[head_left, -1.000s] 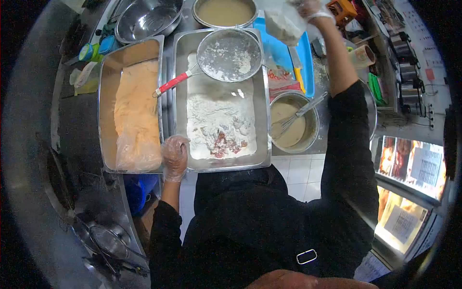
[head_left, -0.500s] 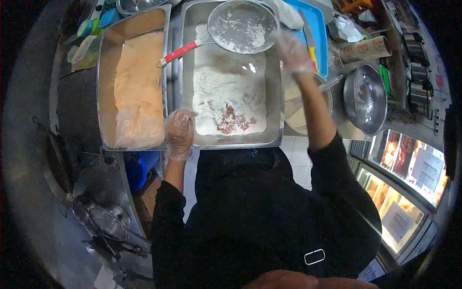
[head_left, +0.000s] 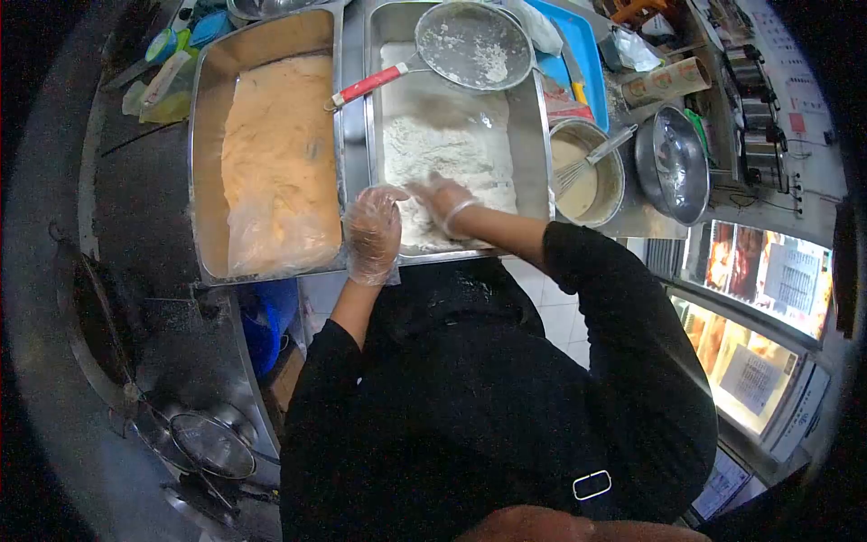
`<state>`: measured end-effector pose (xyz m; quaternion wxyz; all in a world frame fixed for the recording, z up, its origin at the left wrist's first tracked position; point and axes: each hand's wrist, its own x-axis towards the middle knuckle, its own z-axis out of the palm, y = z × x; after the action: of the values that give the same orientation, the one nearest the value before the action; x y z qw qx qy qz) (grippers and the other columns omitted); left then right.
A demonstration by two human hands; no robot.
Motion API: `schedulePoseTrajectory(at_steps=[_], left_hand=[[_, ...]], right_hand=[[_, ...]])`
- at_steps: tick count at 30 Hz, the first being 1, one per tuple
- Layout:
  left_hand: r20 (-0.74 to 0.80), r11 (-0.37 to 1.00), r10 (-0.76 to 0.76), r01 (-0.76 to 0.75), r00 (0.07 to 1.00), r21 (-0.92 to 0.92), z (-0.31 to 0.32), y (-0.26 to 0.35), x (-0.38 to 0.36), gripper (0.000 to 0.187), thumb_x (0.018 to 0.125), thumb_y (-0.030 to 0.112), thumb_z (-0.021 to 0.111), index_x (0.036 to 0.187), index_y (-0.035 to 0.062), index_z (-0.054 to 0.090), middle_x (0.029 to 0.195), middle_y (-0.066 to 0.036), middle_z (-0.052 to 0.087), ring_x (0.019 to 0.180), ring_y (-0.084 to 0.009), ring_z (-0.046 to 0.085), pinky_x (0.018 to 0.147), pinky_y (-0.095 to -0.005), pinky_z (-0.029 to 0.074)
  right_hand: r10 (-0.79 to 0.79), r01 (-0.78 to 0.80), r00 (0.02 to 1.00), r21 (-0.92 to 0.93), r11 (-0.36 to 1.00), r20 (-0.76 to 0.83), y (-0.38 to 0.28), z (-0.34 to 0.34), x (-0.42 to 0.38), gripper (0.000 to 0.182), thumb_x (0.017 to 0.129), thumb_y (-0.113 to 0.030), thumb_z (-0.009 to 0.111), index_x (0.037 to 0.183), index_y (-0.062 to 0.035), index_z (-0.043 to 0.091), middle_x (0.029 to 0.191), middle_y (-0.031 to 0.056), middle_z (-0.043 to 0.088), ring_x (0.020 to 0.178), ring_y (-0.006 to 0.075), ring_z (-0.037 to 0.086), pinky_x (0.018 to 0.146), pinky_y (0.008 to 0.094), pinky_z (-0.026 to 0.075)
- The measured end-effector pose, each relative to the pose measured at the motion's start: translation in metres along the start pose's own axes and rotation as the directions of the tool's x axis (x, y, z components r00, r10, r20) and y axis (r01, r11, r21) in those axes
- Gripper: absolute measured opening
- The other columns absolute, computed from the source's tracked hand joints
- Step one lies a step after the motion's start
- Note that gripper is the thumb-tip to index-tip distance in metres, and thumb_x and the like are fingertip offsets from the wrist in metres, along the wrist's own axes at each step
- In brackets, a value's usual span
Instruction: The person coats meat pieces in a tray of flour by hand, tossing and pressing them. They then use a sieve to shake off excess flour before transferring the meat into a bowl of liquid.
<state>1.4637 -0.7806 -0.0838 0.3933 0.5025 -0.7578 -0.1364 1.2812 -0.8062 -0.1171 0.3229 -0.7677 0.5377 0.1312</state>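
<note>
My right hand [head_left: 444, 200] in flour tray [head_left: 538, 144] at frame centre, fingers spread flat on flour [head_left: 447, 149]. My left hand [head_left: 374, 233] on tray's near-left rim, fingers loosely curled. Sieve [head_left: 474, 45] at tray's top end.

- A left tray [head_left: 209, 135] is seen — orange crumbs under plastic [head_left: 275, 163].
- A pot of batter [head_left: 587, 172] is fitted with a whisk [head_left: 591, 158].
- A steel bowl [head_left: 673, 163] is set just beside it — a blue tray [head_left: 578, 54] lies behind.
</note>
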Motion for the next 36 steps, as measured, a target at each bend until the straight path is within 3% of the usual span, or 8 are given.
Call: schedulePoseTrajectory(at_steps=[14, 17, 23, 27, 28, 31, 32, 36], left_hand=[[0.003, 0.995, -0.068, 0.068, 0.998, -0.071, 0.002, -0.003, -0.003, 0.026, 0.071, -0.007, 0.061, 0.087, 0.0128, 0.063, 0.091, -0.005, 0.066, 0.089, -0.0280, 0.062, 0.078, -0.0413, 0.049], [0.004, 0.994, -0.071, 0.072, 0.997, -0.080, 0.000, -0.001, -0.002, 0.025, 0.071, -0.007, 0.061, 0.087, 0.0121, 0.063, 0.090, -0.006, 0.065, 0.089, -0.0290, 0.062, 0.079, -0.0422, 0.049], [0.001, 0.998, -0.028, 0.028, 1.000, -0.048, -0.003, 0.005, 0.004, 0.023, 0.071, -0.008, 0.060, 0.085, 0.0104, 0.062, 0.088, -0.007, 0.065, 0.088, -0.0302, 0.062, 0.078, -0.0427, 0.048], [0.014, 0.994, -0.048, 0.049, 0.999, -0.095, -0.003, 0.004, 0.004, 0.023, 0.071, -0.008, 0.059, 0.084, 0.0101, 0.062, 0.088, -0.008, 0.065, 0.087, -0.0303, 0.062, 0.076, -0.0434, 0.049], [0.011, 0.994, -0.042, 0.043, 0.999, -0.102, -0.003, 0.003, 0.005, 0.023, 0.071, -0.008, 0.059, 0.084, 0.0100, 0.062, 0.087, -0.008, 0.065, 0.087, -0.0303, 0.062, 0.076, -0.0436, 0.049], [0.015, 0.995, -0.022, 0.024, 1.000, -0.097, -0.004, 0.003, 0.005, 0.023, 0.071, -0.008, 0.059, 0.084, 0.0098, 0.062, 0.087, -0.008, 0.065, 0.087, -0.0302, 0.063, 0.076, -0.0435, 0.049], [0.016, 0.996, -0.016, 0.018, 1.000, -0.090, -0.003, 0.003, 0.006, 0.023, 0.071, -0.008, 0.059, 0.084, 0.0097, 0.062, 0.088, -0.008, 0.065, 0.087, -0.0302, 0.063, 0.076, -0.0434, 0.049], [-0.030, 1.000, -0.005, 0.004, 1.000, -0.028, 0.006, -0.005, -0.004, 0.023, 0.071, -0.009, 0.060, 0.084, 0.0091, 0.063, 0.087, -0.009, 0.065, 0.089, -0.0304, 0.063, 0.078, -0.0426, 0.050]], right_hand=[[0.270, -0.272, 0.961, 0.016, 0.962, 0.057, 0.095, -0.073, 0.063, 0.082, 0.082, -0.060, 0.065, 0.141, -0.0064, 0.045, 0.138, 0.0239, 0.052, 0.124, 0.0345, 0.054, 0.103, 0.0425, 0.044], [0.237, -0.280, 0.931, -0.127, 0.951, -0.277, 0.066, -0.038, 0.079, 0.077, 0.077, -0.061, 0.069, 0.130, -0.0071, 0.053, 0.132, 0.0224, 0.056, 0.117, 0.0368, 0.058, 0.098, 0.0462, 0.046], [-0.238, 0.249, 0.962, -0.074, 0.966, 0.134, 0.030, -0.053, 0.064, 0.057, 0.081, -0.040, 0.070, 0.128, -0.0103, 0.058, 0.125, 0.0162, 0.062, 0.111, 0.0364, 0.060, 0.096, 0.0406, 0.047], [-0.559, 0.539, 0.792, -0.149, 0.829, -0.246, 0.091, -0.044, 0.038, 0.048, 0.086, -0.042, 0.067, 0.124, -0.0139, 0.062, 0.118, 0.0157, 0.065, 0.114, 0.0318, 0.060, 0.096, 0.0392, 0.047], [-0.057, 0.058, 0.998, 0.253, 0.966, -0.012, 0.065, -0.071, 0.015, 0.072, 0.077, -0.053, 0.073, 0.136, -0.0178, 0.052, 0.134, 0.0178, 0.055, 0.124, 0.0328, 0.053, 0.101, 0.0429, 0.044], [0.143, -0.146, 0.989, -0.086, 0.986, -0.040, 0.032, -0.047, 0.000, 0.105, 0.062, -0.062, 0.080, 0.148, -0.0226, 0.034, 0.149, 0.0225, 0.038, 0.134, 0.0404, 0.040, 0.106, 0.0503, 0.038], [0.119, -0.119, 0.993, -0.090, 0.989, 0.000, 0.047, -0.002, 0.034, 0.134, 0.054, -0.059, 0.087, 0.157, -0.0239, 0.009, 0.161, 0.0158, 0.015, 0.143, 0.0502, 0.017, 0.111, 0.0628, 0.027], [0.033, -0.006, 0.992, -0.219, 0.976, 0.123, -0.021, -0.005, 0.034, 0.112, 0.063, -0.039, 0.087, 0.153, -0.0299, 0.022, 0.155, 0.0193, 0.026, 0.138, 0.0455, 0.033, 0.102, 0.0556, 0.043]])
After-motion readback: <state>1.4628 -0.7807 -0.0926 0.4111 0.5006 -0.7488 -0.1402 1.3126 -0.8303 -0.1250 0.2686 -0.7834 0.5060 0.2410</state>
